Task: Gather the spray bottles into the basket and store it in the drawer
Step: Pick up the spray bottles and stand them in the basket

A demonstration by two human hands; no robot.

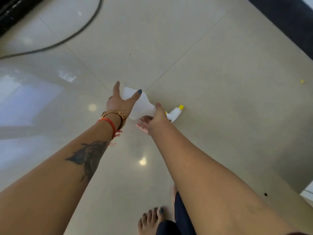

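Note:
A translucent white spray bottle (pixel 144 106) lies on its side on the tiled floor, its white and yellow trigger head (pixel 176 112) pointing right. My left hand (pixel 118 102) hovers over the bottle's base end with fingers spread, the thumb resting across the bottle. My right hand (pixel 153 121) is at the bottle's neck, palm turned up and fingers extended beside it. Neither hand has closed around the bottle. No basket or drawer is in view.
A black cable (pixel 76 31) curves across the floor at top left, below a dark object (pixel 13 11). A dark edge (pixel 279 19) runs along the top right. A small yellow scrap (pixel 302 81) lies at right. My bare foot (pixel 152 219) is at the bottom.

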